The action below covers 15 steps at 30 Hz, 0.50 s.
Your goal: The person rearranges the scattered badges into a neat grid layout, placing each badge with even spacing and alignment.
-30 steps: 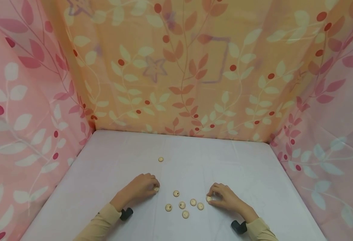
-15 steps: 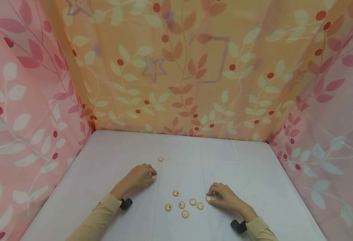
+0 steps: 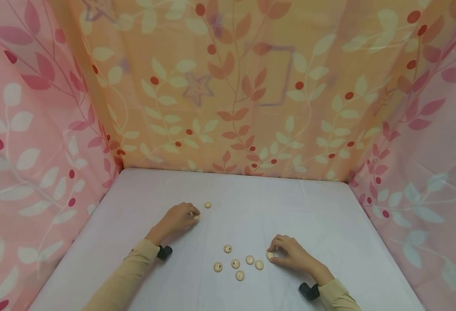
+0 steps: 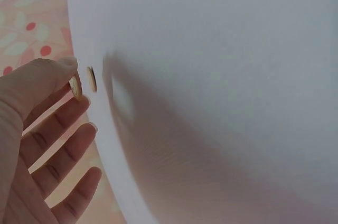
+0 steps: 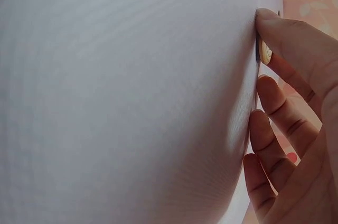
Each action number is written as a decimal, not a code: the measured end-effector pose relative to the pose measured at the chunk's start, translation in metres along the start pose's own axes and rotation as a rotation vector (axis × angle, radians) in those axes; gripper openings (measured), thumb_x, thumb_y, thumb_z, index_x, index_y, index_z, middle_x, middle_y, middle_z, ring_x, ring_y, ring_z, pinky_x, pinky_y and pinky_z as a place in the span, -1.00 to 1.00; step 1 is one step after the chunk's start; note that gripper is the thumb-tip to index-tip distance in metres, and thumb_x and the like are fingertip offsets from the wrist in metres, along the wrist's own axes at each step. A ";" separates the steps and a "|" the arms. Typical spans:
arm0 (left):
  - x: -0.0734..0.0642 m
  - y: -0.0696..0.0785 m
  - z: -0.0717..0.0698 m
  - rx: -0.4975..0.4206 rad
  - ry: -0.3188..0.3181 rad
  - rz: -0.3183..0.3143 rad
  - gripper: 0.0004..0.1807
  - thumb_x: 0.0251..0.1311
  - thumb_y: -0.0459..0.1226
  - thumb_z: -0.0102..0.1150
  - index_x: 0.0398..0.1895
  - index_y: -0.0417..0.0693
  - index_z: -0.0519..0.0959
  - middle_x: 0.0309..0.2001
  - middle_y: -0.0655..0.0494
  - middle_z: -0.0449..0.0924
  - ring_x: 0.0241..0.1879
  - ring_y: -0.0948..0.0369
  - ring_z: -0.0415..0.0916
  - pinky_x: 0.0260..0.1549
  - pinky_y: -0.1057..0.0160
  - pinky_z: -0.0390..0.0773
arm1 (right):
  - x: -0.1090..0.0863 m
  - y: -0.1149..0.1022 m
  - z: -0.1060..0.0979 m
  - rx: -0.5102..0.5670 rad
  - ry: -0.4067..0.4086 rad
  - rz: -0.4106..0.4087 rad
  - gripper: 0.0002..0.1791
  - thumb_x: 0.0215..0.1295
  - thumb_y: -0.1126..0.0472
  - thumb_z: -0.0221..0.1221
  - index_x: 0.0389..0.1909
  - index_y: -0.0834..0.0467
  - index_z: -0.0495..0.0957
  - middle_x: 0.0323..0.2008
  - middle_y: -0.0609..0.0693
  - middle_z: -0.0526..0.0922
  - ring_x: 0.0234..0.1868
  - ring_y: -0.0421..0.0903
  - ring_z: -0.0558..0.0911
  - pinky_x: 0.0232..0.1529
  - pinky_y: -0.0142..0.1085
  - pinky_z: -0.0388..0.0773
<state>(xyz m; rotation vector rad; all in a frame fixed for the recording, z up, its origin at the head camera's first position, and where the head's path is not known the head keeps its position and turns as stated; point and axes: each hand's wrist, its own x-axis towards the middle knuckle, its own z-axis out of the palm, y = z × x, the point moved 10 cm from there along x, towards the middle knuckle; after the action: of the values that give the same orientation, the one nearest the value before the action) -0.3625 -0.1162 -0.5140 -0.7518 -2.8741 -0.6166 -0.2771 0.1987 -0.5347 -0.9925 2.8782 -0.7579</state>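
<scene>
Left hand (image 3: 176, 217) has moved farther up the table since half a second ago, taking its wooden disc with it, while the right hand (image 3: 292, 255) has held its place. Left thumb (image 4: 50, 73) and forefinger pinch the held disc (image 4: 76, 84) by its edges; the other three fingers (image 4: 58, 129) spread loosely, gripping nothing. Whether that disc clears the table is not certain; the hand's shadow suggests it is raised. Right thumb (image 5: 290, 34) and forefinger likewise pinch a second disc (image 5: 265, 52), low at the table surface, its remaining fingers (image 5: 288, 115) relaxed below. Just beyond the left fingertips lies a lone disc (image 3: 207, 205), apart from the rest. Between the hands, nearer the person, six loose discs (image 3: 235, 263) are scattered flat on the white tabletop (image 3: 309, 216); their dark marks are too small to read. Patterned curtain (image 3: 166, 108) stands behind. Judgement on technique: a light rim pinch should suit so thin a piece; lowering it level before releasing would likely keep it from tipping or skidding, and leaving room for the knuckles should avoid knocking the lone disc. Right hand probably does best kept quiet, since its nearest loose neighbour is close by.
</scene>
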 end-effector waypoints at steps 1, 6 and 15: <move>0.002 -0.001 -0.001 0.010 0.003 -0.006 -0.84 0.05 -0.17 0.29 -0.27 0.06 0.67 -0.31 0.22 0.61 -0.30 0.24 0.48 -0.35 0.19 0.45 | 0.000 0.000 0.000 -0.002 0.002 -0.004 -0.80 0.08 -0.09 0.26 -0.34 -0.17 0.49 -0.25 -0.33 0.50 -0.20 -0.27 0.45 -0.17 -0.22 0.31; 0.007 -0.004 -0.004 0.069 0.023 -0.005 -0.84 0.01 -0.20 0.30 -0.30 0.03 0.68 -0.32 0.18 0.62 -0.30 0.18 0.50 -0.33 0.13 0.46 | 0.000 -0.002 -0.001 0.003 0.018 -0.020 -0.80 0.08 -0.08 0.27 -0.34 -0.16 0.49 -0.25 -0.32 0.51 -0.22 -0.27 0.44 -0.19 -0.25 0.30; 0.015 -0.009 -0.008 0.154 0.076 -0.008 -0.84 0.01 -0.21 0.28 -0.30 0.03 0.69 -0.33 0.16 0.63 -0.33 0.14 0.50 -0.36 0.09 0.48 | 0.000 -0.001 -0.002 -0.014 0.031 -0.021 -0.79 0.06 -0.10 0.27 -0.34 -0.18 0.49 -0.27 -0.35 0.50 -0.27 -0.32 0.40 -0.23 -0.32 0.29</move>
<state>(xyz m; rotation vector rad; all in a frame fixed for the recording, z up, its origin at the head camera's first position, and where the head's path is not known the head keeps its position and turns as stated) -0.3797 -0.1195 -0.5072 -0.6789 -2.8165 -0.4090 -0.2768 0.1987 -0.5320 -1.0228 2.9078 -0.7621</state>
